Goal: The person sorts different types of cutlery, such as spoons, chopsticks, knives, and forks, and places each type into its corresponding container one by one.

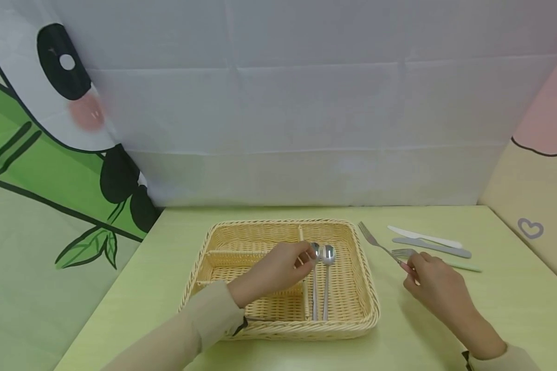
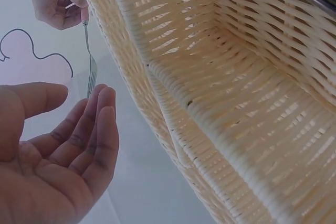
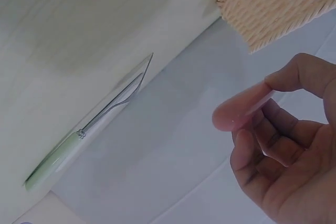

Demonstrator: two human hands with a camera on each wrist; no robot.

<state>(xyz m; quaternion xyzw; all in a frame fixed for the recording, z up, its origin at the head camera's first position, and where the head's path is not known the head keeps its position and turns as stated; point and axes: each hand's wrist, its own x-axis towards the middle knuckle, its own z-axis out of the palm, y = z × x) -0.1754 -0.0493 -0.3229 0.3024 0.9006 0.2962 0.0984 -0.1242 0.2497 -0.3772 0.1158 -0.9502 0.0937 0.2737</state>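
Note:
My right hand (image 1: 438,286) pinches a fork (image 1: 371,238) by its pink handle (image 3: 236,113), to the right of the wicker basket. The tines point up and left, toward the basket's right rim. My left hand (image 1: 290,265) hovers over the middle of the divided wicker basket (image 1: 369,330), holding nothing. Its fingers are loosely bent with the thumb apart, as the left wrist view shows of the same hand (image 2: 63,156). Two spoons (image 1: 328,255) lie side by side in the basket's right compartment, the left one partly hidden by my fingers.
Right of the basket lie a white knife (image 1: 424,236), a grey knife (image 1: 431,247) and a green-handled fork (image 3: 55,158), partly covered by my right hand in the head view. Metal cutlery (image 1: 259,319) shows in the front left compartment. A cloth wall (image 1: 306,113) stands behind the table.

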